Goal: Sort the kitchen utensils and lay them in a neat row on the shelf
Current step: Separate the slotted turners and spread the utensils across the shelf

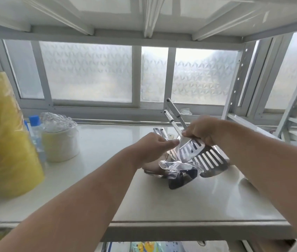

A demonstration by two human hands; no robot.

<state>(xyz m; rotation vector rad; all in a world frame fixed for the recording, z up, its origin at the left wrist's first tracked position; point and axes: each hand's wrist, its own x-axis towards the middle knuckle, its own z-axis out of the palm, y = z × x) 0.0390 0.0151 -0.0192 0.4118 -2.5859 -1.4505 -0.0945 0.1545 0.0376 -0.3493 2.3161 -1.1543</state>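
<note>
Two steel slotted spatulas [198, 157] are raised above the white shelf [189, 200], heads toward me and handles pointing up and away. My right hand [204, 130] grips them at their necks. My left hand [155, 145] is closed on other steel utensils [175, 172], whose handle ends [159, 131] poke out beyond its fingers. Below both hands lies a pile of shiny spoon-like or ladle-like heads on the shelf, partly hidden by my left wrist.
At the left stand a large yellow plastic-wrapped roll [4, 135], a blue-capped bottle [35, 130] and a plastic-wrapped stack of white bowls [60, 140]. Frosted windows [89, 71] close off the back. A shelf upright [238, 75] rises at the right, another shelf overhead.
</note>
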